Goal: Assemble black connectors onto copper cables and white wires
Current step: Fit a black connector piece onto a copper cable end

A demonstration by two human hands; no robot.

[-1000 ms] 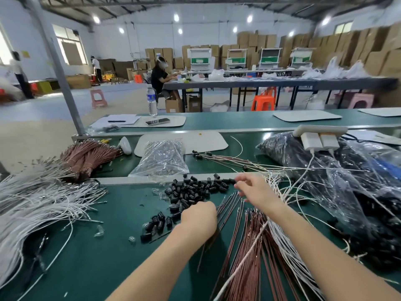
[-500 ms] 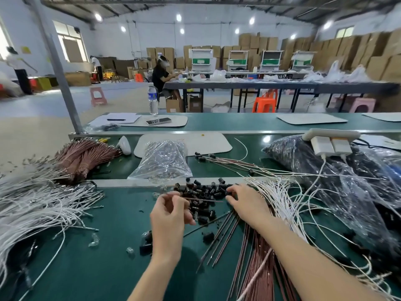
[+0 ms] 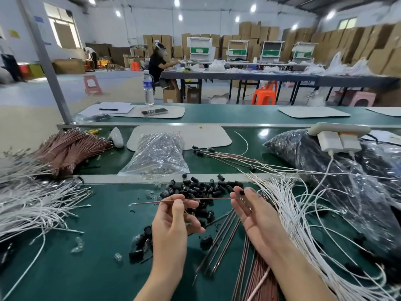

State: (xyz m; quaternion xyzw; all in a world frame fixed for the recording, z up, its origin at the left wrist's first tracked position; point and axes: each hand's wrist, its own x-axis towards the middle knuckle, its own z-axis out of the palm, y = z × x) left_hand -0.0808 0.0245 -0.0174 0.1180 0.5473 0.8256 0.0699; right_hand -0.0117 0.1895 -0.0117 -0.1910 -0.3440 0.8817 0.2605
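2 bare hands are raised side by side over the dark green table mat (image 3: 91,235), with the forearms coming in from the bottom edge. The left hand (image 3: 173,218) is turned palm up toward the camera. Its thumb and forefinger pinch a single thin copper-coloured cable (image 3: 208,199) near its middle, and the other 3 fingers curl loosely inward below it. The cable lies nearly level in the air. Its left end hangs free past the left hand and its right end reaches the thumb of the right hand (image 3: 257,216). That hand stands on edge, palm facing left, and pinches 1 small black plastic connector (image 3: 241,192) between thumb tip and forefinger tip. Its remaining fingers are straight and pressed together. The connector sits just above the cable's right end; whether the cable has entered it cannot be told.

Behind and beneath the hands, a loose heap of black connectors (image 3: 199,189) is spread on the mat, with a few strays near the left wrist. Several loose copper cables (image 3: 221,242) lie on the mat between the 2 forearms. A fan of white wires (image 3: 293,209) runs beside and under the right forearm. Another bundle of white wires (image 3: 28,205) lies at far left, with a tied sheaf of copper cables (image 3: 69,146) behind it. A clear plastic bag (image 3: 156,155) lies past the heap, and a large dark plastic sack (image 3: 321,161) sits at right.
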